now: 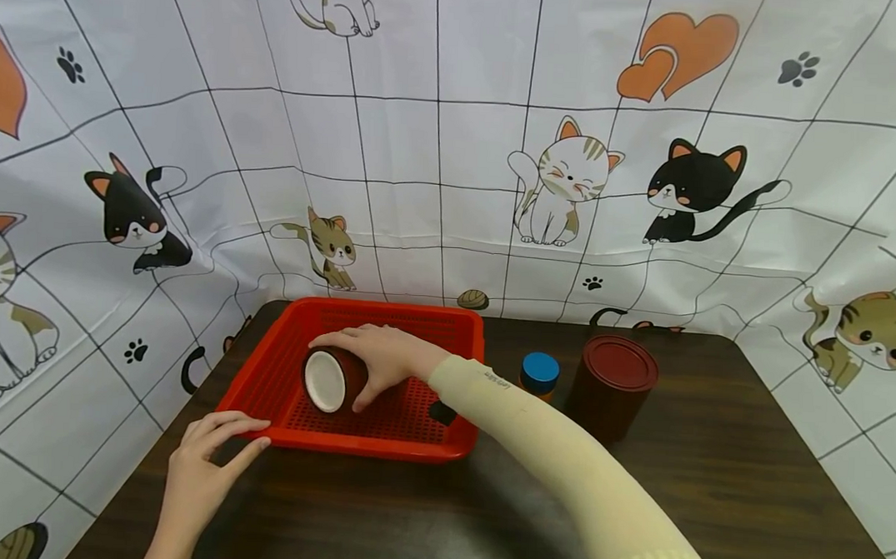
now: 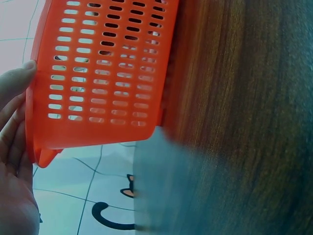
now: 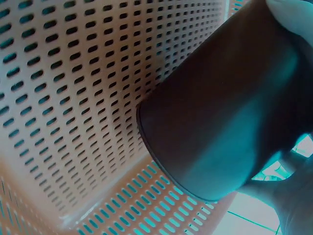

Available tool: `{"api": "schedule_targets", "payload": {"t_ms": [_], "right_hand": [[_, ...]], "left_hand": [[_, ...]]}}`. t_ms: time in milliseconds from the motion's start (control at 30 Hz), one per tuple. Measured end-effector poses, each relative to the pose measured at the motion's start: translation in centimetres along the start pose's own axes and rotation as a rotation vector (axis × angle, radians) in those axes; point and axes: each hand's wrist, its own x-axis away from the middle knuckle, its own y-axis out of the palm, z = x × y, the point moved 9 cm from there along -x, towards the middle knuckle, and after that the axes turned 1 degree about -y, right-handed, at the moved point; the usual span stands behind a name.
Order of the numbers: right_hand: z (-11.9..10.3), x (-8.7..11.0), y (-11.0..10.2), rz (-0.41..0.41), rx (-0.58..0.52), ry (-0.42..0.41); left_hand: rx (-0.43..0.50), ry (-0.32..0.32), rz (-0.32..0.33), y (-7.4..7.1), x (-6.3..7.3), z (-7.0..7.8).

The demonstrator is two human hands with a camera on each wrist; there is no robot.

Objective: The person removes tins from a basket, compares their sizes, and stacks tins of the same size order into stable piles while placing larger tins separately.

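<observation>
In the head view my right hand (image 1: 388,356) grips a dark brown canister (image 1: 353,374) from above, fingers over its far side and thumb near its front. The canister lies tipped on its side within the red plastic basket (image 1: 373,445), its round white end facing left and toward me. Close up in the right wrist view, the canister's dark wall (image 3: 220,107) slants across the slotted basket floor. My left hand (image 1: 198,473) pinches the basket's rim at the near left corner, thumb and fingers on either side of it.
Right of the basket stands a small jar with a blue lid (image 1: 539,372), partly hidden by my right sleeve. Beside it is a larger dark red canister (image 1: 614,387), upright. All rest on a dark wooden table (image 1: 718,458), with a cat-print sheet (image 1: 469,147) behind and at the sides.
</observation>
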Motion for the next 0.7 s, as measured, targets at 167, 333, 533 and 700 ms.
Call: {"api": "schedule_targets", "payload": {"t_ms": [167,333,533,700], "right_hand": [[0.0,0.5,-1.2,0.096,-0.165,-0.027],[-0.2,1.2,-2.4,0.174,-0.273,-0.053],[-0.2,2.4,-4.0,0.260,-0.402,-0.048],[0.4,3.5,-5.4,0.350,-0.545,-0.006]], "left_hand": [[0.006,-0.009,-0.001,0.0,0.0,-0.1],[0.006,-0.010,0.000,0.1,0.1,-0.1],[0.002,-0.008,0.003,0.1,0.1,0.0],[-0.006,-0.018,0.002,0.1,0.2,-0.2]]}}
